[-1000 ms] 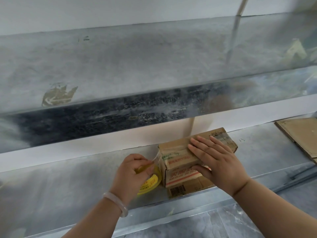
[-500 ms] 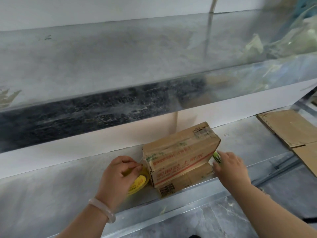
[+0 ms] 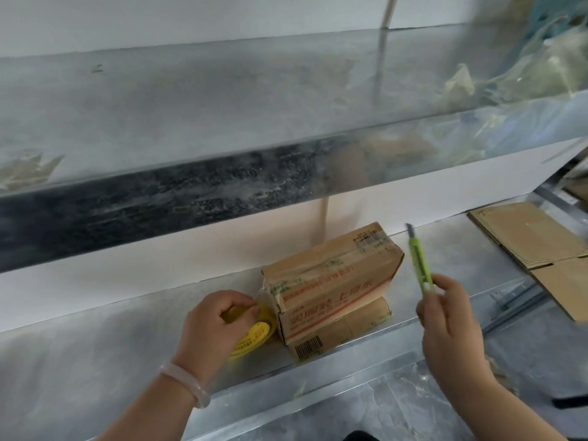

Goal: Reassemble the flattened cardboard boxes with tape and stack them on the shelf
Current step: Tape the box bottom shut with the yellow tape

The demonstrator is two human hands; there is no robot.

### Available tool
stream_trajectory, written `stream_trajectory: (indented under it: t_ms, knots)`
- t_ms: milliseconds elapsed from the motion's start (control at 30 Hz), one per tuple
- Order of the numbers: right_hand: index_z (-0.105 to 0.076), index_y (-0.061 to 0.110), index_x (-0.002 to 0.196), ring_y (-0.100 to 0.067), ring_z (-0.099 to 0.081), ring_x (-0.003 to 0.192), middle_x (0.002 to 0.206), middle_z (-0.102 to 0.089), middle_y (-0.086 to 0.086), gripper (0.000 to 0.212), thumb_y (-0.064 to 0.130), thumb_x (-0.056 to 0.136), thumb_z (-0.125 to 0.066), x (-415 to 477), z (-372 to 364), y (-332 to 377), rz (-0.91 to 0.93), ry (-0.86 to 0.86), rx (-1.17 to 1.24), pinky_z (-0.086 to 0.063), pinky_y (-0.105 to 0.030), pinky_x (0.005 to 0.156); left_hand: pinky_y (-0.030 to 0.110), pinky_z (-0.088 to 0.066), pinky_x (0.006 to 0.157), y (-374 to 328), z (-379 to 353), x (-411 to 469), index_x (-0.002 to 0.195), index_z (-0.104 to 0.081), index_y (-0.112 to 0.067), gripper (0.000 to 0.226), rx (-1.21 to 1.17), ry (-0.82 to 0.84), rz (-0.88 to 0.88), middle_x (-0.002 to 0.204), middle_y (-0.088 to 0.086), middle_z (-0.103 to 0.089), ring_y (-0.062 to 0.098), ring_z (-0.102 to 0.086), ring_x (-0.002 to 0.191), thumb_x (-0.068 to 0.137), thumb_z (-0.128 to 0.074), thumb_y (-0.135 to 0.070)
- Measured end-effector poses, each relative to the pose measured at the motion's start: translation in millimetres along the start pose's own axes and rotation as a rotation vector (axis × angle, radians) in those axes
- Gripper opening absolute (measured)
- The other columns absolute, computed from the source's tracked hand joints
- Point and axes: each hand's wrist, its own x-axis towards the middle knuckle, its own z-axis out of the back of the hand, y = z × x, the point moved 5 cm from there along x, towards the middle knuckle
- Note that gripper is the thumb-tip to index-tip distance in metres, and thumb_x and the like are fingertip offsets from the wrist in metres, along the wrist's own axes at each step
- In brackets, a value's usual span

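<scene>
A small brown cardboard box [image 3: 331, 281] with red print stands on the metal shelf [image 3: 95, 354], resting on another small box [image 3: 343, 329]. My left hand [image 3: 213, 326] grips a yellow-cored roll of clear tape [image 3: 254, 335] pressed against the box's left end, a strip of tape stretching onto the box. My right hand [image 3: 445, 319] holds a green utility knife [image 3: 420, 262] upright to the right of the box, its blade end pointing up.
Flattened cardboard [image 3: 534, 243] lies on the shelf at the right. An upper metal shelf [image 3: 254, 106] overhangs the work area, with crumpled clear plastic [image 3: 509, 74] at its right end. A grey floor shows below the shelf edge.
My right hand left the top of the box, reached to its right and came up holding the green knife. My left hand stayed on the tape roll.
</scene>
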Motion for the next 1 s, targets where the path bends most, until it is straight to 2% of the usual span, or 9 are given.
stream_trajectory:
  t_ms: [33,100,167,267,333,433,633,800,1000]
  knots:
    - [-0.046,0.030,0.127,-0.011,-0.050,0.051,0.066,-0.058,0.003,0.027,0.025,0.100,-0.040,-10.6,-5.6,20.7,0.140,0.092,-0.047,-0.043,-0.034,0.047,0.015,-0.040,0.068,0.3,-0.1,0.4,0.074,-0.067,-0.041,0.019,-0.002,0.000,-0.008,0.083,-0.019,-0.067,-0.002,-0.060,0.081,0.078,-0.076,-0.024]
    - [-0.038,0.046,0.138,-0.006,-0.046,0.045,0.060,-0.053,0.018,0.042,0.027,0.100,-0.040,-30.1,-22.2,55.0,0.426,0.279,-0.232,-0.036,-0.016,0.040,0.017,-0.041,0.073,1.2,-0.5,1.0,0.071,-0.065,-0.043,0.025,-0.006,-0.011,-0.023,0.087,-0.019,-0.066,0.000,-0.060,0.086,0.077,-0.077,-0.022]
    - [-0.023,0.053,0.146,-0.002,-0.044,0.053,0.075,-0.053,0.027,0.055,0.034,0.096,-0.036,-44.0,-45.6,75.0,0.621,0.456,-0.449,-0.029,-0.009,0.043,0.015,-0.039,0.076,0.5,-0.8,2.1,0.068,-0.063,-0.047,0.030,0.020,-0.021,-0.038,0.091,-0.020,-0.063,0.000,-0.058,0.089,0.076,-0.078,-0.023]
    - [0.018,0.059,0.142,-0.012,-0.059,0.081,0.108,-0.061,0.011,0.066,0.034,0.100,-0.026,-53.3,-74.9,82.8,0.569,0.633,-0.566,-0.049,-0.025,0.065,0.010,-0.036,0.075,1.0,0.6,4.4,0.064,-0.062,-0.049,0.031,0.047,-0.035,-0.026,0.096,-0.022,-0.059,-0.002,-0.056,0.092,0.075,-0.079,-0.025]
    - [0.025,0.057,0.140,-0.017,-0.059,0.088,0.112,-0.059,0.008,0.072,0.028,0.102,-0.028,-56.5,-82.3,89.5,0.517,0.689,-0.626,-0.054,-0.032,0.077,0.009,-0.036,0.075,1.7,1.7,4.2,0.063,-0.062,-0.048,0.031,0.043,-0.043,-0.010,0.098,-0.022,-0.058,-0.002,-0.055,0.093,0.075,-0.079,-0.025]
    - [0.039,0.061,0.121,-0.019,-0.054,0.084,0.108,-0.054,0.007,0.077,0.027,0.098,-0.026,-61.5,-87.4,97.8,0.524,0.724,-0.653,-0.049,-0.030,0.072,0.009,-0.036,0.077,-0.7,1.8,3.0,0.064,-0.064,-0.045,0.027,0.021,-0.042,0.009,0.098,-0.021,-0.057,-0.002,-0.054,0.094,0.075,-0.079,-0.026]
    - [0.023,0.045,0.146,-0.025,-0.057,0.093,0.114,-0.050,-0.002,0.085,0.008,0.096,-0.035,-64.2,-102.2,98.5,0.477,0.774,-0.756,-0.050,-0.036,0.078,0.004,-0.035,0.075,-4.5,1.6,2.1,0.068,-0.066,-0.044,0.022,0.057,-0.035,-0.003,0.098,-0.022,-0.055,-0.001,-0.054,0.094,0.077,-0.077,-0.027]
    - [0.017,0.037,0.151,-0.027,-0.057,0.102,0.120,-0.048,-0.007,0.081,0.007,0.098,-0.035,-65.9,-107.0,100.4,0.454,0.814,-0.798,-0.052,-0.038,0.084,0.008,-0.037,0.076,-2.6,2.8,2.5,0.079,-0.076,-0.029,0.001,0.047,-0.061,-0.006,0.099,-0.021,-0.053,-0.001,-0.053,0.095,0.078,-0.077,-0.029]
    - [0.015,0.035,0.153,-0.029,-0.057,0.104,0.122,-0.047,-0.009,0.079,0.006,0.098,-0.034,-64.6,-110.5,101.7,0.461,0.827,-0.829,-0.050,-0.037,0.081,0.004,-0.036,0.073,-2.2,1.7,3.9,0.080,-0.077,-0.025,0.003,0.071,-0.069,0.005,0.101,-0.022,-0.053,-0.004,-0.053,0.094,0.079,-0.076,-0.027]
